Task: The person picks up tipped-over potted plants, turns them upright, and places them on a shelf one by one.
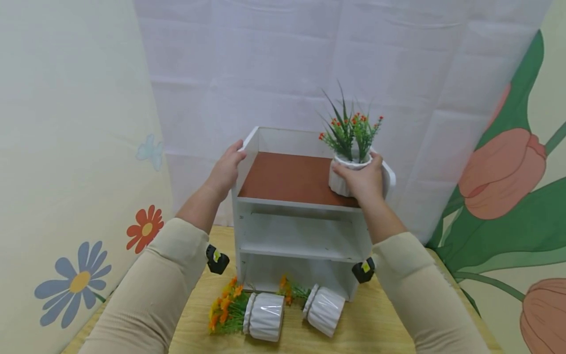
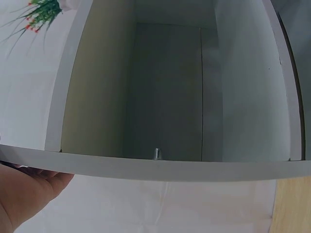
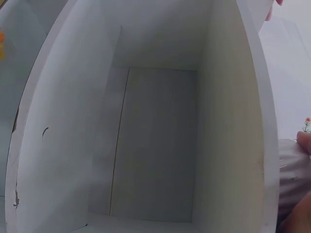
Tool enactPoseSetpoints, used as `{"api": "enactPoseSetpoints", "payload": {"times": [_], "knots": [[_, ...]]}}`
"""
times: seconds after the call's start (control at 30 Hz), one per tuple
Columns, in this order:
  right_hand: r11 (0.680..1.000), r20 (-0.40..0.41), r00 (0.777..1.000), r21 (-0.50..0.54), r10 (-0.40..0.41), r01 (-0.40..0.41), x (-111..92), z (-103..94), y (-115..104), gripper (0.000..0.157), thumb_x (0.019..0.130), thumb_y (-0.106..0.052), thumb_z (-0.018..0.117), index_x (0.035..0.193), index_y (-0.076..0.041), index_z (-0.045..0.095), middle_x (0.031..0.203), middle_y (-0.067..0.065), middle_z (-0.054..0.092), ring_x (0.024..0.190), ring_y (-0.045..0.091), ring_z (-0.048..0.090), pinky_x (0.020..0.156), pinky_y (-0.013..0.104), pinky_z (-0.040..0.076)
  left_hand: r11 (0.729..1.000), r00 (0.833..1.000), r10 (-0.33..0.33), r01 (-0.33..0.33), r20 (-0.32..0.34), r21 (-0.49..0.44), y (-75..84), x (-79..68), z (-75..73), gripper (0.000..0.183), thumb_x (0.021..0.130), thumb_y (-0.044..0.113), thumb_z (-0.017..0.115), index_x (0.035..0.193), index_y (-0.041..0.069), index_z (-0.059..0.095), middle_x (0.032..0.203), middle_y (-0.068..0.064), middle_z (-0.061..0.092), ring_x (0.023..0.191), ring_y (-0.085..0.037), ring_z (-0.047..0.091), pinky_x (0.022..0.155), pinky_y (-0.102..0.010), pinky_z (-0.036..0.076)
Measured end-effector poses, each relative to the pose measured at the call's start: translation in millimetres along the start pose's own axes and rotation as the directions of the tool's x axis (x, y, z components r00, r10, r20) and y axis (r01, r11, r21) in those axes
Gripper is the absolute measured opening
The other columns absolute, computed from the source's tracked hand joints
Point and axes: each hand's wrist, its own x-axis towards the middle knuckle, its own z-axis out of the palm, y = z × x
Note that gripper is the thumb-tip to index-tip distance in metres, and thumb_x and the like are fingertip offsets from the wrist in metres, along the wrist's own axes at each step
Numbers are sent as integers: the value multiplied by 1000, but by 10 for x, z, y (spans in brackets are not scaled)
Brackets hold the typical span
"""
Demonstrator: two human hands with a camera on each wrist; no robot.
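Note:
A small white shelf unit with a reddish-brown top board stands in front of me. My right hand grips a white ribbed flowerpot, thumb and fingers on opposite sides near its rim. Grassy leaves and small red flowers rise from this upright pot at the top board's right end. My left hand holds the upper edge of the shelf's left side panel. In the left wrist view, fingers lie along that panel's outer face.
Two more white flowerpots lie on their sides on the wooden table before the shelf. The left pot has orange and yellow flowers; the right pot has orange ones. A pale cloth hangs behind, between flower-patterned walls.

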Motion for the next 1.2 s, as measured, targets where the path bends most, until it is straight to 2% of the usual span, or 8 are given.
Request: {"api": "enactPoseSetpoints", "payload": {"times": [0.33,0.63,0.97,1.2], "knots": [[1000,-12,1000,19,11,-11,-6,20,7,104,75,-41,81,151,-11,18,152,21,39,138,30,40,115,39,33,1000,1000,0,1,-6,6,6,9,-1,59,105,36,23,159,18,7,162,-13,22,144,-36,28,115,-63,22],[998,5,999,32,45,-45,8,25,24,104,76,-44,80,152,-13,15,154,19,36,140,29,38,116,40,32,1000,1000,3,-3,-1,10,11,-7,2,58,105,35,22,159,19,7,163,-11,19,146,-36,24,115,-65,20],[998,31,999,49,35,-36,18,36,72,110,76,-44,80,155,-15,9,157,16,31,143,28,33,118,40,28,1000,1000,-14,14,2,-5,0,3,2,58,105,34,23,159,20,6,162,-12,21,145,-36,25,115,-64,21],[998,38,999,55,25,-27,-2,21,78,112,76,-44,80,156,-16,6,159,17,26,145,28,29,120,40,26,1000,1000,-1,1,2,3,-2,-5,4,58,105,35,22,159,21,6,162,-12,21,146,-36,25,115,-65,21]]}}
